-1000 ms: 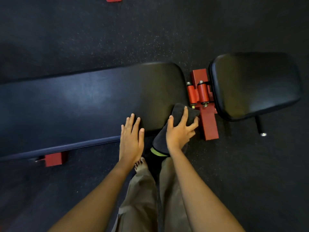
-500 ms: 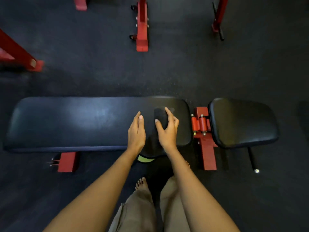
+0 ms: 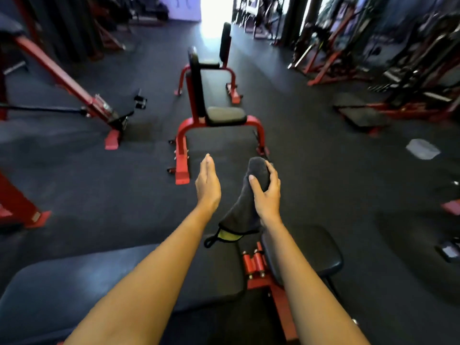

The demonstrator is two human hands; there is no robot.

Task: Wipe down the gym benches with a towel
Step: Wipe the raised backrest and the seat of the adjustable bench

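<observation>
A person's right hand [image 3: 267, 192] grips a dark towel [image 3: 245, 207] raised above the near bench [image 3: 74, 282], the left hand [image 3: 207, 186] flat and empty beside it, while the next bench [image 3: 225, 115] stands straight ahead, its long axis pointing away.

Single head view, looking forward-down over outstretched arms, bench [image 3: 74, 282] close below, gym floor beyond.

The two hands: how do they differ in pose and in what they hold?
The right hand grips the dark towel, fingers curled; the left hand holds nothing. The left hand is flat with straight fingers; the right is bent. Both are raised in the air above the bench.
</observation>
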